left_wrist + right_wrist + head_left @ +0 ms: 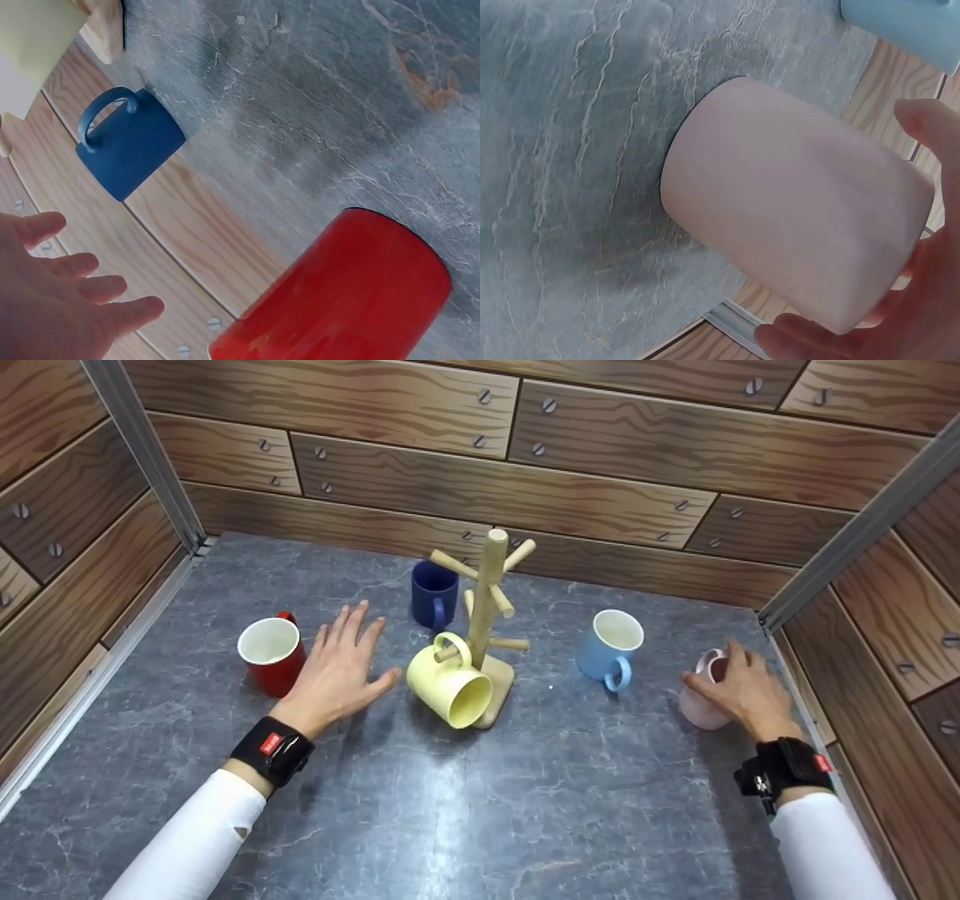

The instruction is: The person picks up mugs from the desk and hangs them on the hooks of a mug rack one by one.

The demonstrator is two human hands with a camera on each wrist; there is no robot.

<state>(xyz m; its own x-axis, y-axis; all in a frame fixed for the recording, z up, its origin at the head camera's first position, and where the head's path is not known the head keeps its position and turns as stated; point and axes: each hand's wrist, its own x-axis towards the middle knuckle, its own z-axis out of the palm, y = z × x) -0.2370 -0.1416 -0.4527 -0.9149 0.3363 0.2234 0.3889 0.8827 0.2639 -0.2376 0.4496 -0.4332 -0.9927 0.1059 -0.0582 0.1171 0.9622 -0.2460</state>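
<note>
My left hand is spread, fingers straight, above the table between a red mug and a yellow mug; it holds nothing. The yellow mug hangs tilted by its handle from a lower peg of a wooden mug tree. At the far right my right hand reaches over an upright pink mug, thumb on one side and fingers on the other around the rim. In the right wrist view a gap shows between the thumb and the pink mug.
A light blue mug stands upright right of the tree, its handle toward me. Behind the tree's left side stands a dark blue mug. Wood-patterned panels with metal corner posts enclose the grey marbled table.
</note>
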